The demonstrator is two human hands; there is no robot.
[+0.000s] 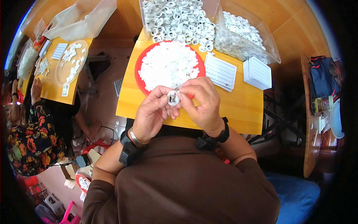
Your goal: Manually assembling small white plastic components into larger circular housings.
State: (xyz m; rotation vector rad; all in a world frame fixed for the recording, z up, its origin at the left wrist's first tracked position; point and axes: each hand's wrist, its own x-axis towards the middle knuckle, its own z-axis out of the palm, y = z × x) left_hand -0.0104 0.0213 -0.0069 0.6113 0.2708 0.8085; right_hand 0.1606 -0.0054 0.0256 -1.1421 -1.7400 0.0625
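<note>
Between thumb and fingers, my left hand (151,112) holds a small round white plastic part (173,98) with a dark and metallic middle. My right hand (201,100) meets it from the right, thumb and index finger pinched at the part's upper right edge. Whatever small piece sits in that pinch is too small to make out. Just beyond both hands lies a red round tray (139,71) heaped with small white plastic pieces (169,65).
At the table's (149,110) back stand a clear bin of round white parts (179,20) and another clear bin (274,48). White moulded trays (220,71) and a tray stack (257,73) lie to the right. On the left, a person in a flowered sleeve (35,136) sits at another table.
</note>
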